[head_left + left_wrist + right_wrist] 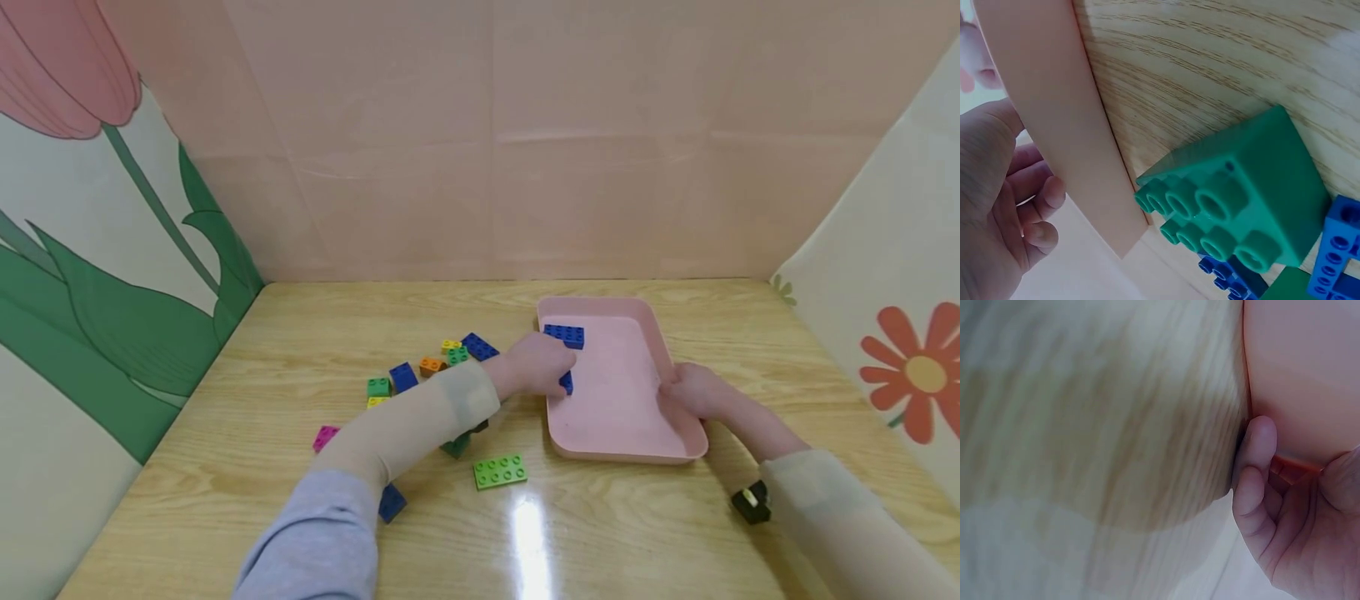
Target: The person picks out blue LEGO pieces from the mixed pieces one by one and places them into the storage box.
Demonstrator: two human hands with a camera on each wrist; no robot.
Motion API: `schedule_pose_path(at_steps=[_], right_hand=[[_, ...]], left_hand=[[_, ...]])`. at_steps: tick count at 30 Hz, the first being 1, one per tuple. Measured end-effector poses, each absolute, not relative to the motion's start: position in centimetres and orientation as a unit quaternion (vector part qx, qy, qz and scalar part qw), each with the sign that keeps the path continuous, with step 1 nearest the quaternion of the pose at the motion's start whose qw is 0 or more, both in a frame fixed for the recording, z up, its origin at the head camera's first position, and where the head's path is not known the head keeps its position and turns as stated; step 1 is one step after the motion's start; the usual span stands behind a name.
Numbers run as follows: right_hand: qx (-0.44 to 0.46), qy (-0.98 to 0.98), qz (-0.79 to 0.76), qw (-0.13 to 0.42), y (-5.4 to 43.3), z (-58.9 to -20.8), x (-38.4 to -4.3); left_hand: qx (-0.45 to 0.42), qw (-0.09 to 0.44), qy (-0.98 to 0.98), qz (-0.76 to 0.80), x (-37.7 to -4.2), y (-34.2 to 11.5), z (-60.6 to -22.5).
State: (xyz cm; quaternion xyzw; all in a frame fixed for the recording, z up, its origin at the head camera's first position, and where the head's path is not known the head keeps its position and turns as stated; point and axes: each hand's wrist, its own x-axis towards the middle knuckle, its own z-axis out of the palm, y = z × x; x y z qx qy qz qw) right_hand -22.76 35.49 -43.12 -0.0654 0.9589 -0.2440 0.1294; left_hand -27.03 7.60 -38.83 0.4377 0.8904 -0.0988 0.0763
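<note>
Nearest the camera, a grey-blue sleeve point(311, 533) is seen on the left arm. A pink tray point(615, 392) is set right of centre on the desk point(622, 533); its rear edge is separated from the desk's far edge by a narrow strip of wood. Between the two hands, the tray floor is exposed. Its left edge is crossed by the left hand point(540, 362), by which a blue brick is partly covered; whether that brick is gripped cannot be told. Its right edge is gripped by the right hand point(697, 390). Two blue bricks point(564, 335) are visible at the tray's left side. Left of the tray, in the head view, are counted: three blue, three green bricks point(378, 387), two yellow bricks point(451, 345), one orange brick point(432, 367), one magenta brick point(325, 437) and one light-green brick point(500, 472). Others may be hidden by the left arm.
</note>
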Motion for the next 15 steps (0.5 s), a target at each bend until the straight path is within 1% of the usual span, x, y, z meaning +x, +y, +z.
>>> schedule_pose_path(at_steps=[5, 15], right_hand=[[-0.061, 0.958, -0.246, 0.133, 35.43, -43.1, -22.71], [-0.068, 0.962, -0.229, 0.129, 35.39, -42.93, -22.76]], left_hand=[[0.429, 0.081, 0.893, -0.105, -27.0, 7.75, -38.81], [0.437, 0.067, 0.89, -0.112, -27.28, 7.72, -39.13]])
